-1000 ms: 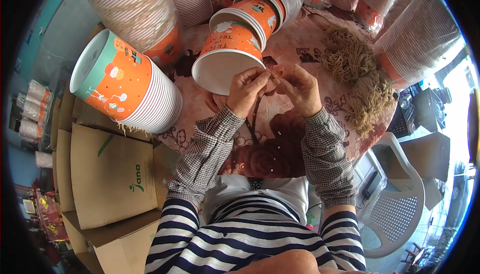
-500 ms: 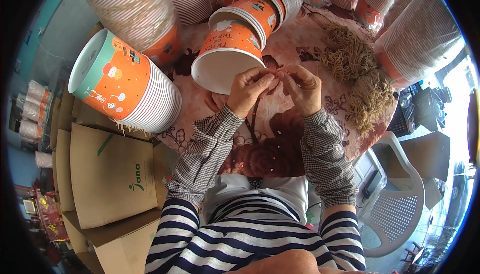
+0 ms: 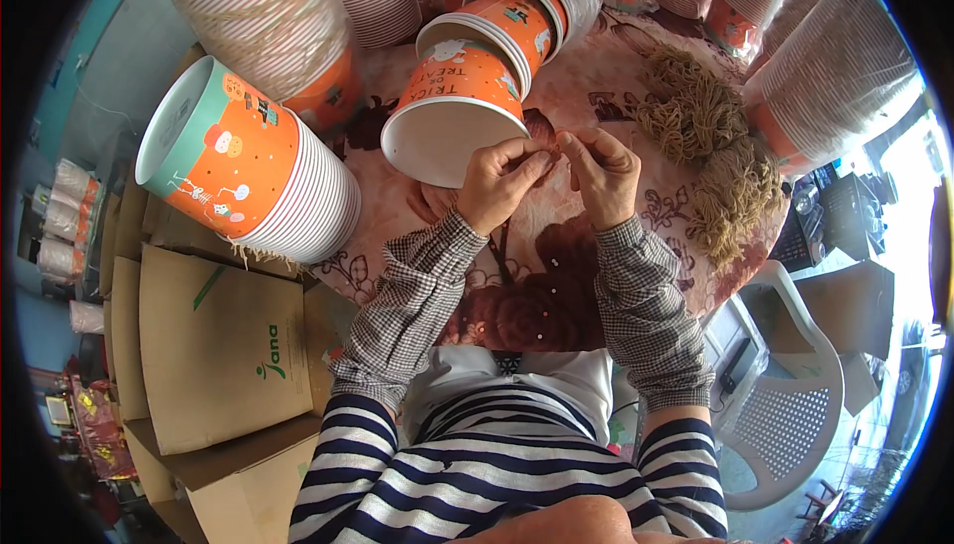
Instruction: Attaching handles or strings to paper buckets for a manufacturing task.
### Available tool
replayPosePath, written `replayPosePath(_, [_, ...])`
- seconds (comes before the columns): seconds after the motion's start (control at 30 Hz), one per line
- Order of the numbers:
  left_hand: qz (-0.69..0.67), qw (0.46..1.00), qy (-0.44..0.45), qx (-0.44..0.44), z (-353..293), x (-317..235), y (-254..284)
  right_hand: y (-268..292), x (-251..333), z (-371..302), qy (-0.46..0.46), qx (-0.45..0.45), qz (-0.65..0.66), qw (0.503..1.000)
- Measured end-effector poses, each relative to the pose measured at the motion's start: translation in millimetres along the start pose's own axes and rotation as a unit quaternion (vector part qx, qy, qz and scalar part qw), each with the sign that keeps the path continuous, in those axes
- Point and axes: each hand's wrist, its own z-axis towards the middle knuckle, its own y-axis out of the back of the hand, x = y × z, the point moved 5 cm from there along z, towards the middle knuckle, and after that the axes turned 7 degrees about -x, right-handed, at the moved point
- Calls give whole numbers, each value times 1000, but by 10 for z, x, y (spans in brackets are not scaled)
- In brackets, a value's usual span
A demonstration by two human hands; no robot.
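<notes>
Over the table, my left hand (image 3: 503, 182) and my right hand (image 3: 606, 178) face each other, each with thumb and forefinger pressed together in a pinch. Whatever lies between the fingertips is too small to make out. Just left of my left hand is the white open mouth of a paper bucket (image 3: 447, 139), lying on its side. More orange printed paper buckets (image 3: 509, 22) lie nested behind it, trailing toward the back. To the right of my right hand rest bundles of tan string (image 3: 696, 112).
A leaning stack of paper buckets (image 3: 260, 161) stands at the left table edge, above open cardboard boxes (image 3: 219, 345). Wrapped stacks of buckets (image 3: 830, 72) line the back and right of the flowered tablecloth (image 3: 556, 266). A white plastic chair (image 3: 785, 425) is at the right.
The fingertips of my two hands have drawn slightly apart. My left hand has shifted a little to the right, and both still pinch.
</notes>
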Motion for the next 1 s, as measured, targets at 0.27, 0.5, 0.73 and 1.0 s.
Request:
replayPosePath(0.27, [102,992,-70,-6,2,-17,-28,95,-55,37,-14,-82,24,996])
replayPosePath(0.5, [163,973,-150,-57,-37,-123,-59,115,-49,68,-5,-74,30,997])
replayPosePath(0.73, [251,939,-213,-104,-153,-224,-66,82,-100,80,-17,-38,21,999])
replayPosePath(1.0, [266,924,-266,-64,-210,-164,-102,157,-164,153,31,-40,-47,998])
